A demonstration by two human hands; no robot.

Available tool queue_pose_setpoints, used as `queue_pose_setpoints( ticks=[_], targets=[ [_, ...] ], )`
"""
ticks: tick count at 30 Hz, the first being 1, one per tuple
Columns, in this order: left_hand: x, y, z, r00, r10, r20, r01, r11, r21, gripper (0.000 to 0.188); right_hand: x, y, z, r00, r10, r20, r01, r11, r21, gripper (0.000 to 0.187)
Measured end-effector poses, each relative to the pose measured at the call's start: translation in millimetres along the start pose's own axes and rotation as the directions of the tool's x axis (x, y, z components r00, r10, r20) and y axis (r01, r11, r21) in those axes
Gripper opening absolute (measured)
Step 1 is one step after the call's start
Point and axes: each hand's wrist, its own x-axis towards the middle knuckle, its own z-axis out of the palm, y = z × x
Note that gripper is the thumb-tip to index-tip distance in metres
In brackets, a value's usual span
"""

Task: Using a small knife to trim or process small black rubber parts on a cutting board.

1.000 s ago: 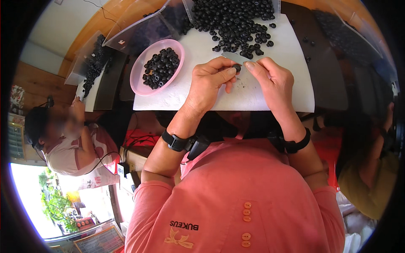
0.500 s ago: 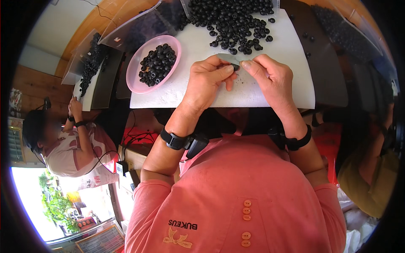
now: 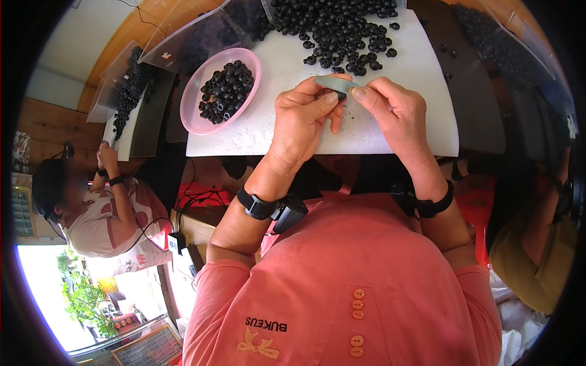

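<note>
Head view: right of the pink bowl (image 3: pixel 190 113), I am pinching a small black part (image 3: pixel 342 96) in my left hand (image 3: pixel 297 122), seemingly to steady it, and gripping a thin grey blade (image 3: pixel 332 83) over it with my right hand (image 3: pixel 398 116).

Thin grey blade (image 3: pixel 336 84), black piece (image 3: pixel 342 96) just beside it, partly hidden

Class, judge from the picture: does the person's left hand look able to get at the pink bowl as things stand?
Probably yes: the bowl sits to the left of the left hand, with nothing visible blocking the way, though that hand is pinching a black piece.
</note>
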Motion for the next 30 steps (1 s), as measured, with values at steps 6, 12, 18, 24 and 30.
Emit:
queue_pose_setpoints(
  ticks=[6,12,18,24,30],
  targets=[
    [-0.8,-2.1,3.1,0.999,0.023,-0.023,-0.023,0.999,-0.030,0.027,0.8,0.4,-0.3,1.000,-0.002,0.014,0.002,1.000,0.003,0.033],
    [-0.9,-3.6,4.3,0.999,0.021,-0.042,-0.023,0.998,-0.051,0.026,1.1,-0.7,0.0,1.000,0.005,0.023,-0.006,1.000,0.014,0.033],
    [-1.5,-5.2,3.9,0.999,0.020,-0.043,-0.023,0.997,-0.078,0.025,0.7,-2.1,-0.7,0.999,0.006,0.032,-0.006,1.000,0.010,0.035],
    [-1.4,-7.2,3.8,0.998,0.024,-0.050,-0.028,0.996,-0.081,0.025,0.4,-1.0,-0.4,1.000,-0.010,0.030,0.010,1.000,-0.002,0.036],
    [-1.3,-7.5,4.4,0.998,0.018,-0.058,-0.023,0.996,-0.088,0.024,0.5,-2.0,-1.0,0.999,-0.015,0.031,0.016,1.000,-0.006,0.036]
  ],
)
